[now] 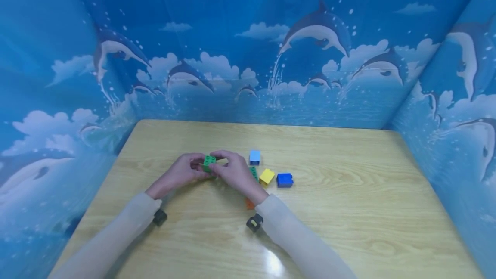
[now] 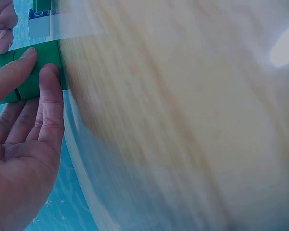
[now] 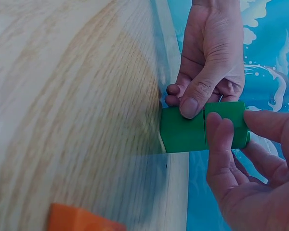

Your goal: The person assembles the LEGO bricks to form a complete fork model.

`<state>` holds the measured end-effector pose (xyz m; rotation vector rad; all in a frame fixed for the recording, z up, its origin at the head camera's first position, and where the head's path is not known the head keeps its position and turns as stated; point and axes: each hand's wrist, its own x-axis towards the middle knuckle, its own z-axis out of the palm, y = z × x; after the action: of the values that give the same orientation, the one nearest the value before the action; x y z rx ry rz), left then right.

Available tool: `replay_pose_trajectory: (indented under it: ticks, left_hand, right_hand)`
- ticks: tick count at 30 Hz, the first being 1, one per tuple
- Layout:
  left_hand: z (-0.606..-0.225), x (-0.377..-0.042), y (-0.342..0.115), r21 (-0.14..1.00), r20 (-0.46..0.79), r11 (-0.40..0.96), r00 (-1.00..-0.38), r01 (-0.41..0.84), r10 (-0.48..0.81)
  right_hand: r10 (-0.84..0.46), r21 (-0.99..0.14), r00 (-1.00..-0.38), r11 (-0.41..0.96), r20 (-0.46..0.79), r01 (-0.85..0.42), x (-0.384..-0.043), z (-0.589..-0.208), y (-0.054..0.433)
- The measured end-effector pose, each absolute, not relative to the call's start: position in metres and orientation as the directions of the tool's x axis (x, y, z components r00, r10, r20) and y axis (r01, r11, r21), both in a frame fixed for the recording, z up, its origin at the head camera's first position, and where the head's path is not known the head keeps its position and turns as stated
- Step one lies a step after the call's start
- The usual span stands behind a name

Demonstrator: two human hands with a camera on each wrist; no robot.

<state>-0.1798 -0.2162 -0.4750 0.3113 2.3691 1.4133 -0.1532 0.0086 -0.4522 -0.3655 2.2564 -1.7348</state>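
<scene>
Two green toy building bricks are joined one on the other, with a seam between them, close over the table; studs show on top in the head view. My left hand [image 1: 180, 172] pinches the lower green brick [image 3: 183, 134] between thumb and fingers. On the upper green brick [image 3: 238, 126], my right hand [image 1: 237, 173] has its fingertips and thumb at the sides. Both hands meet at the stack, left of the loose bricks.
Right of my right hand lie a light blue brick [image 1: 254, 157], another green brick [image 1: 253, 171], a yellow brick [image 1: 267, 177] and a dark blue brick [image 1: 284, 180]. An orange brick [image 1: 249, 204] is partly hidden by my right wrist. Dolphin-printed walls [image 1: 248, 98] border the wooden table [image 1: 348, 210].
</scene>
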Motion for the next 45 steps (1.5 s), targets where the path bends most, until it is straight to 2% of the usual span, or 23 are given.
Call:
replay_pose_trajectory:
  ticks: [10, 22, 29, 37, 45]
  left_hand:
    - [-0.476, -0.18, -0.225, 0.913, -0.184, 0.409, -0.896, -0.003, 0.404]
    - [-0.476, -0.182, -0.224, 0.92, -0.16, 0.391, -0.887, 0.024, 0.433]
    - [-0.478, -0.181, -0.221, 0.882, -0.109, 0.459, -0.905, 0.103, 0.412]
    - [-0.475, -0.176, -0.225, 0.862, -0.135, 0.5, -0.911, 0.086, 0.389]
    - [-0.469, -0.171, -0.223, 0.831, -0.167, 0.551, -0.91, 0.077, 0.379]
  right_hand:
    - [-0.353, -0.962, -0.934, 0.269, -0.047, -0.053, -0.153, -0.45, 0.003]
    - [-0.369, -0.954, -0.926, 0.299, -0.082, -0.035, -0.156, -0.448, 0.008]
    - [-0.37, -0.927, -0.928, 0.361, -0.042, -0.102, -0.154, -0.449, 0.007]
    - [-0.393, -0.865, -0.919, 0.468, -0.019, -0.183, -0.149, -0.445, 0.008]
    - [-0.367, -0.843, -0.93, 0.493, 0.022, -0.214, -0.142, -0.425, 0.041]
